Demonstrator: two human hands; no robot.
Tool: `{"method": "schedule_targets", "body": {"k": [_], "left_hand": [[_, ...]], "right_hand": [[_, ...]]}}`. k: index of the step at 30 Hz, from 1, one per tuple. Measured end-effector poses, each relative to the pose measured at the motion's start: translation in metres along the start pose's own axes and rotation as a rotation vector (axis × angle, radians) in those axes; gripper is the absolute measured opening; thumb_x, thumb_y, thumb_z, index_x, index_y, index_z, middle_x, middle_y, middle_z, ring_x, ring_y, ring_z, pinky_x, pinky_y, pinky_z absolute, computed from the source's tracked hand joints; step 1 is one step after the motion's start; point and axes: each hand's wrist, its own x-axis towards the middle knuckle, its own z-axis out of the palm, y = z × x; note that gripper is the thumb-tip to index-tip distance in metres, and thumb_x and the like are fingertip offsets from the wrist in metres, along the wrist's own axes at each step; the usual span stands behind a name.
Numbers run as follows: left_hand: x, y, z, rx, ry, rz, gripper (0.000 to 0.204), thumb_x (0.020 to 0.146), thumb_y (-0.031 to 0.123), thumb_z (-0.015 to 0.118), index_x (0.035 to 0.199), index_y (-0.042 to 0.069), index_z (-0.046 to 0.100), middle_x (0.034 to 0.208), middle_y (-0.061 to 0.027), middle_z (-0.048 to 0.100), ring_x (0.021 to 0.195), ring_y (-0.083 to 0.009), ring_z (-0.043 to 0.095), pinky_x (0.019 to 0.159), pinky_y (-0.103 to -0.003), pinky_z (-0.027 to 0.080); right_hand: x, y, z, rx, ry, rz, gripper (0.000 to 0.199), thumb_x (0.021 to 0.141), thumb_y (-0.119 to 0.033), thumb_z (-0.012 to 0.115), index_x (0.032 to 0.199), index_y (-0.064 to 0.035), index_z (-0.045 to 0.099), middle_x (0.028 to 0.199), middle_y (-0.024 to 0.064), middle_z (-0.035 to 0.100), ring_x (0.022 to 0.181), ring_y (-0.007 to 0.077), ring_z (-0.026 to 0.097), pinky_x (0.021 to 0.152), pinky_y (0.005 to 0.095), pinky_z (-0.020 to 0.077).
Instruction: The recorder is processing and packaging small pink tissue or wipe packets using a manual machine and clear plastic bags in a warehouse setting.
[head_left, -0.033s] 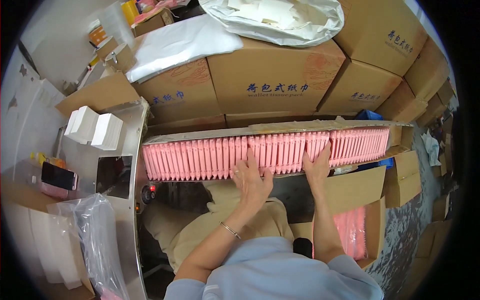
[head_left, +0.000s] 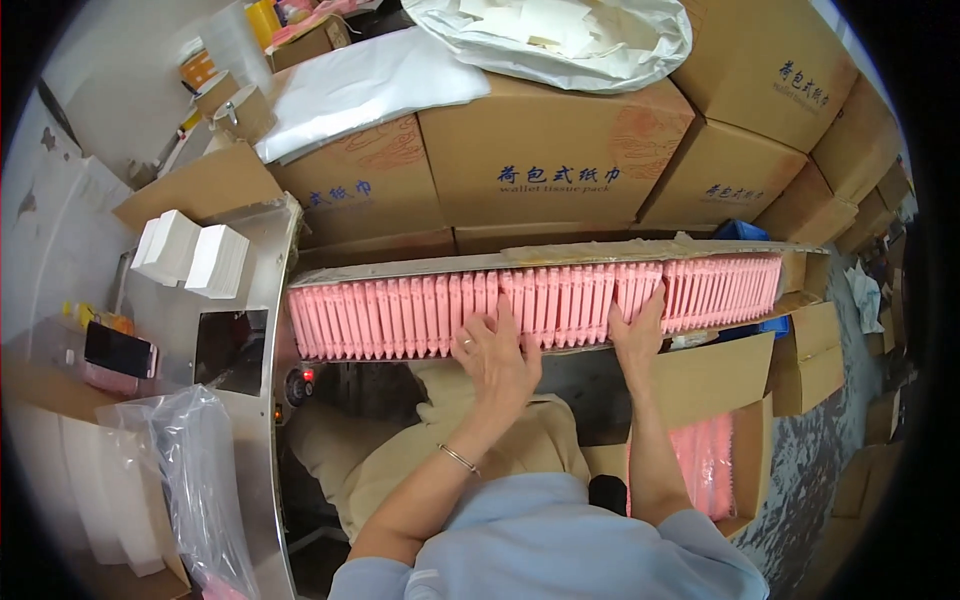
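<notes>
A long row of slim pink tissue packs (head_left: 400, 315) stands on edge in a narrow channel across the middle. My left hand (head_left: 495, 360) is at the row's centre. Its index finger reaches into a gap between packs, the other fingers are bent with their tips against the row, and the thumb is spread along the lower edge. Farther right, my right hand (head_left: 637, 330) spans a small group of packs (head_left: 638, 283), its thumb in the gap on one side and its index finger in the gap on the other.
Brown cartons (head_left: 550, 150) are stacked behind the channel, under a white sack (head_left: 560, 45) of paper scraps. White tissue stacks (head_left: 215, 260) and a phone (head_left: 118, 350) are at left. An open carton (head_left: 755, 470) with bagged pink packs stands at lower right.
The back of my left hand and its thumb have shifted slightly left, while the index finger stays in its gap. My right hand and the packs look the same.
</notes>
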Motion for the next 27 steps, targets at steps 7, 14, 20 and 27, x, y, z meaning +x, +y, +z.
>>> {"method": "schedule_targets", "body": {"k": [7,14,20,27], "left_hand": [[0.003,-0.013,-0.018,0.358,0.173,0.284,0.055,0.082,0.014,0.071,0.135,0.014,0.058,0.159,-0.0296,0.019,0.140,-0.0538,0.022,0.105,-0.067,0.025],[0.010,-0.029,-0.062,-0.167,0.187,-0.082,0.077,0.088,0.006,0.063,0.154,0.000,0.024,0.128,-0.0319,0.057,0.111,-0.0358,0.063,0.095,-0.042,0.049],[0.027,-0.052,-0.073,-0.542,0.148,-0.414,0.089,0.089,0.012,0.068,0.155,-0.007,0.012,0.087,-0.0188,0.072,0.074,-0.0181,0.067,0.069,-0.032,0.056],[0.032,-0.090,-0.082,0.394,0.139,0.011,0.105,0.076,0.042,0.084,0.142,-0.020,0.030,0.145,-0.0394,0.038,0.138,-0.0491,0.037,0.116,-0.049,0.030]], "right_hand": [[0.002,0.000,0.004,0.007,0.033,-0.055,0.089,0.082,-0.027,0.074,0.149,0.0096,0.027,0.137,0.0327,0.047,0.123,0.0474,0.051,0.102,0.0493,0.0438],[0.004,0.004,0.005,0.003,0.023,-0.042,0.089,0.083,-0.028,0.073,0.149,0.0094,0.027,0.139,0.0326,0.046,0.124,0.0470,0.050,0.103,0.0482,0.0431],[0.007,0.026,0.014,0.181,0.010,-0.020,0.092,0.081,-0.025,0.074,0.151,0.0083,0.025,0.144,0.0296,0.045,0.128,0.0403,0.052,0.105,0.0442,0.0429],[0.044,0.000,-0.019,0.391,-0.439,0.189,0.126,0.072,-0.038,0.090,0.152,0.0096,0.005,0.129,0.0242,0.051,0.087,0.0231,0.065,0.067,0.0331,0.0569]]}}
